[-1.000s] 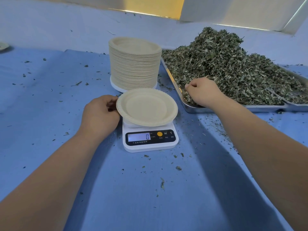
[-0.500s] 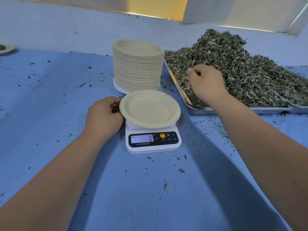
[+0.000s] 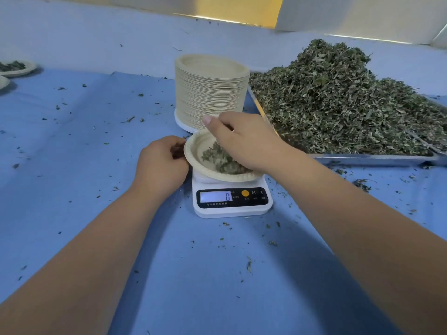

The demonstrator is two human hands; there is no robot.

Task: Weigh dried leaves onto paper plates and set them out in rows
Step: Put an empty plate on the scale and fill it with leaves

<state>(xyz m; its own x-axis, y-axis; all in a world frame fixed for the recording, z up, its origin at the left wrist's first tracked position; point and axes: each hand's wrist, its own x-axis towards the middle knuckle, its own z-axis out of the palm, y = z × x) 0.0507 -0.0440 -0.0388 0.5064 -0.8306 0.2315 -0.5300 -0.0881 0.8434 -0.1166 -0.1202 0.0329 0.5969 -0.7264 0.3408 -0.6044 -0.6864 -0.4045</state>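
Observation:
A paper plate point(image 3: 227, 177) sits on a small white kitchen scale point(image 3: 233, 206) whose display reads 0. My left hand point(image 3: 162, 163) holds the plate's left rim with curled fingers. My right hand point(image 3: 246, 141) hovers over the plate, thumb lifted away from the downward-pointing fingers. A loose clump of dried leaves point(image 3: 217, 160) lies in the plate beneath it, partly hidden by the hand. The big heap of dried leaves point(image 3: 338, 100) fills a metal tray point(image 3: 362, 157) at the right.
A tall stack of paper plates point(image 3: 210, 93) stands just behind the scale. At the far left edge are a filled plate point(image 3: 17, 67) and part of another plate point(image 3: 3, 83). Leaf crumbs dot the blue cloth point(image 3: 72, 153).
My right hand has come from the leaf tray leftward to above the plate, and leaves now lie in the plate. The left hand has stayed at the rim.

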